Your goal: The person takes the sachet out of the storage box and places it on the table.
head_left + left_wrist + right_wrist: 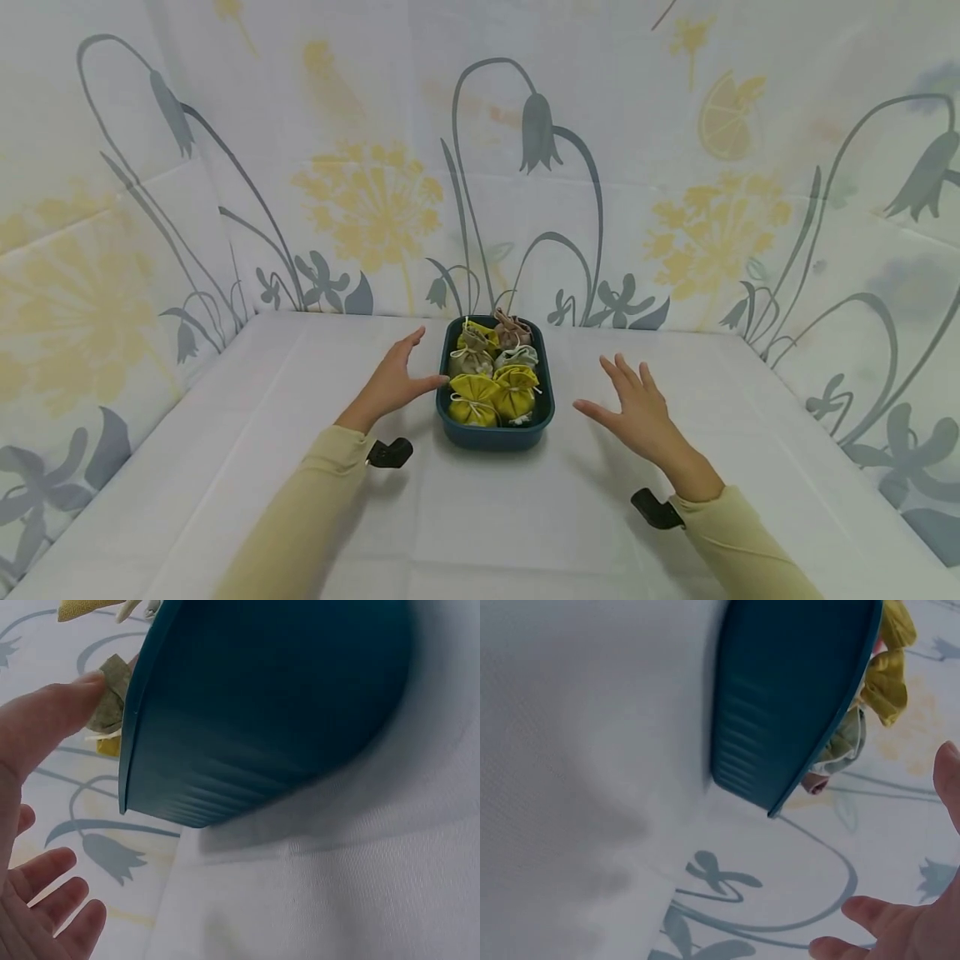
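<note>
A dark teal plastic tub [495, 438] with rounded corners stands upright on the white-covered table, holding several small drawstring pouches. Two yellow satin pouches, the left one [474, 398] and the right one [516, 392], fill its near end. Behind them lie an olive-brown pouch [471, 358], a pale grey-green pouch [517, 357] and a brownish-pink pouch [513, 330]. My left hand [393, 379] is close to the tub's left rim, fingers spread; whether the thumb touches the rim I cannot tell. Apart from the tub on its right, my right hand [637, 412] hovers with fingers spread, holding nothing.
White cloth covers the table [480, 525]. A floral-patterned curtain [375, 108] hangs behind and along both sides. Black wrist-camera mounts sit at the left wrist [390, 453] and the right wrist [656, 508].
</note>
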Available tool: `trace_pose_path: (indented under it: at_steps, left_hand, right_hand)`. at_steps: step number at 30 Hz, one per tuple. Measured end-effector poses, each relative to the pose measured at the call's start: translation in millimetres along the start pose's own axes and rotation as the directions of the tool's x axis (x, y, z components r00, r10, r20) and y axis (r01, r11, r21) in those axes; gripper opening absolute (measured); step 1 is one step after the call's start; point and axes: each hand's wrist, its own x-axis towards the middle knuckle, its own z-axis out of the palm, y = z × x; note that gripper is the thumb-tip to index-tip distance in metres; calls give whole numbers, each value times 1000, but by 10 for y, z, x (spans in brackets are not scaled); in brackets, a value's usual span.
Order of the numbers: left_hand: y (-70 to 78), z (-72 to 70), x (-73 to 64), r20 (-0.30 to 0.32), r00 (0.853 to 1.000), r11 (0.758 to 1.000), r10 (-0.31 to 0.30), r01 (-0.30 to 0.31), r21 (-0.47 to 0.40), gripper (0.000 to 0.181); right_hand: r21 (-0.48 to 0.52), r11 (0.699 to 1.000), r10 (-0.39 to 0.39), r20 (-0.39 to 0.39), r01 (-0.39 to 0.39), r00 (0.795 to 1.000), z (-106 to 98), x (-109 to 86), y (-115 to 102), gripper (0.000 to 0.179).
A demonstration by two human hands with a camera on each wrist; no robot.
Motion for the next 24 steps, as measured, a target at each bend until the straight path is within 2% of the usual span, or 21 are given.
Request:
trace_pose_path:
  at_steps: [5,11,18,24]
  left_hand:
    - [17,49,48,23,1000,1000,-2,3,-25,91]
    - [-6,102,87,64,997,996,-52,57,-75,86]
    - [6,111,85,88,993,973,-82,99,-207,81]
    - [-18,140,93,109,987,953,-116,142,-267,73]
  right_hand:
    - [45,999,-2,8,2,1000,10,33,-51,90]
    - [80,997,-14,24,12,1000,28,76,-112,90]
    - [114,993,-28,40,24,999,41,115,-184,88]
    - [146,989,-35,65,25,997,52,136,-238,88]
